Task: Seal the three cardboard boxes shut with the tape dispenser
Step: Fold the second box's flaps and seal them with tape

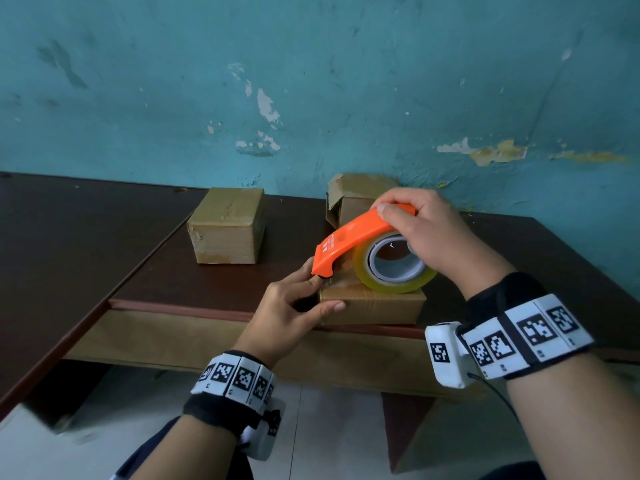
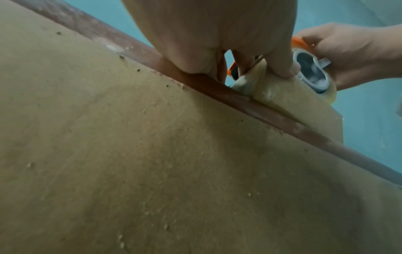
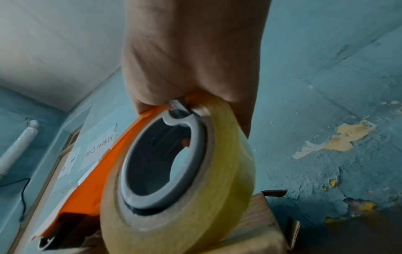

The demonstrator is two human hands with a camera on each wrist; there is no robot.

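A dark brown wooden table (image 1: 86,230) carries three cardboard boxes: near-edge box (image 1: 372,306), far-left box (image 1: 227,226), far-right open-flapped box (image 1: 353,199).

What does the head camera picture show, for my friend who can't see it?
A right hand presses an orange tape dispenser onto a cardboard box at the dark table's edge while the left hand steadies it. Two more boxes sit behind.

My head view is evenly and softly lit, with weak shadows beside the boxes (image 1: 227,233) on the table (image 1: 86,220), whose edges bow toward the frame borders. Both wrist views are soft. In the left one the hand (image 2: 217,34) is blurred up close and the lower part dims.
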